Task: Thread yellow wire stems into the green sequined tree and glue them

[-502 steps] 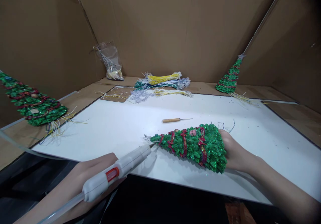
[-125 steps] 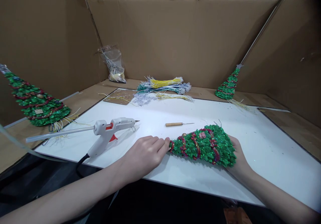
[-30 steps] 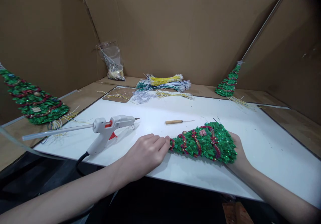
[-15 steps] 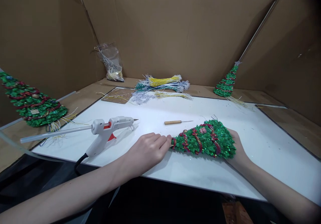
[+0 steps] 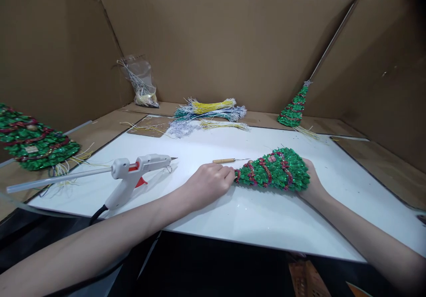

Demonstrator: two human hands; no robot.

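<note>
A small green tinsel Christmas tree (image 5: 274, 171) with red garland lies on its side over the white board (image 5: 259, 219), its narrow top pointing left. My left hand (image 5: 213, 182) is closed round that top end. At the wide base, my right hand (image 5: 312, 181) grips the tree from behind and below; its fingers are mostly hidden. Just beyond my left hand lies an awl (image 5: 223, 161) with a wooden handle, its thin tip reaching toward the tree. Left of my hands stands a white glue gun (image 5: 128, 177) with a red trigger and a long clear glue stick.
Another decorated tree (image 5: 38, 142) leans at the far left, and a smaller one (image 5: 293, 108) stands at the back right. Bundles of yellow, white and green wires (image 5: 213, 111) lie at the back beside a clear plastic bag (image 5: 141, 84). Cardboard walls (image 5: 186, 35) enclose the board.
Both hands have shifted the tree slightly away from me, nearer the awl. The whole view has moved a little, so surrounding things appear further left.
</note>
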